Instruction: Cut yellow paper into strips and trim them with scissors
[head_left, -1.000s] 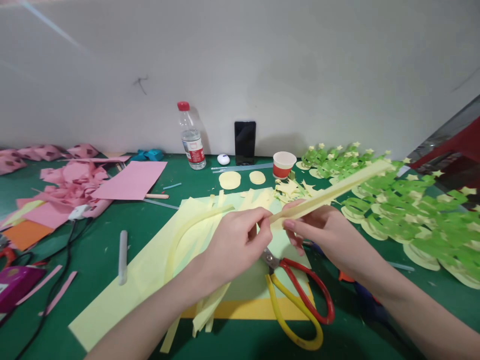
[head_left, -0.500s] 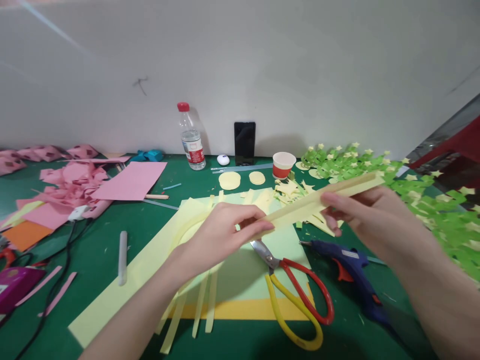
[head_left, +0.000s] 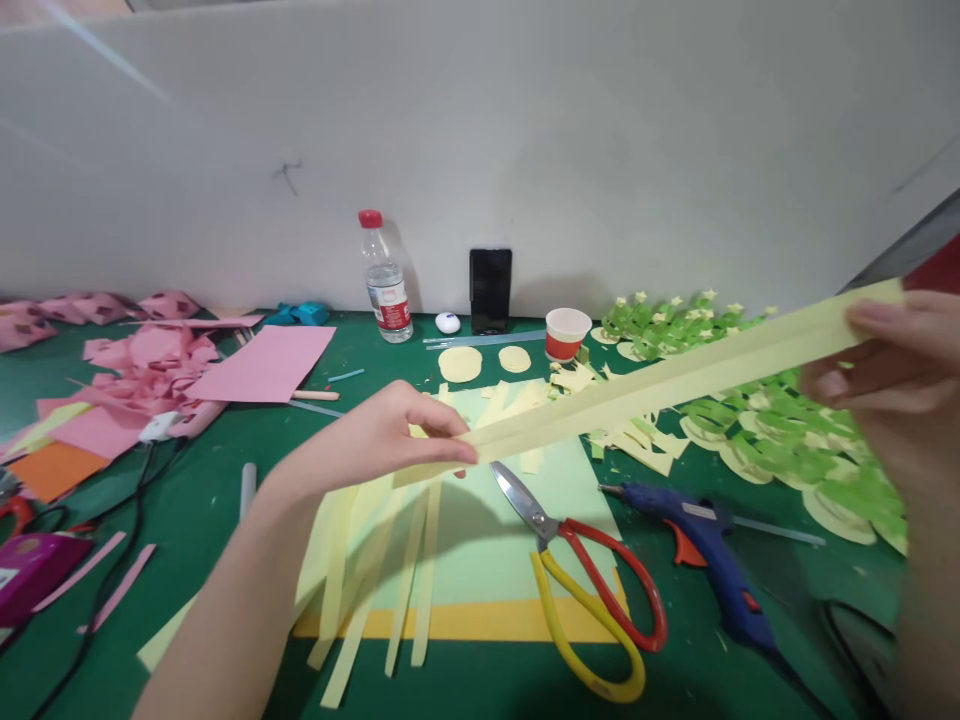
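Note:
A long pale yellow paper strip (head_left: pixel 660 385) stretches in the air between my two hands, sloping up to the right. My left hand (head_left: pixel 375 440) pinches its near end above the table's middle. My right hand (head_left: pixel 892 370) pinches the far end at the right edge of view. Below the strip lie several loose yellow strips (head_left: pixel 409 560) on a light green sheet (head_left: pixel 487 550), and red-and-yellow scissors (head_left: pixel 592 590) rest open on that sheet. A blue glue gun (head_left: pixel 705 550) lies to the right of the scissors.
Green paper cut-outs with yellow stars (head_left: pixel 750 420) cover the right of the green table (head_left: pixel 225 480). Pink paper scraps (head_left: pixel 150 370) lie at the left with black cables (head_left: pixel 112 540). A water bottle (head_left: pixel 382 280), a phone (head_left: pixel 490 288) and a red cup (head_left: pixel 566 332) stand by the wall.
My right hand has slid along the strip to its far end, up and to the right. My left hand moved left, so the strip is pulled out longer and straighter.

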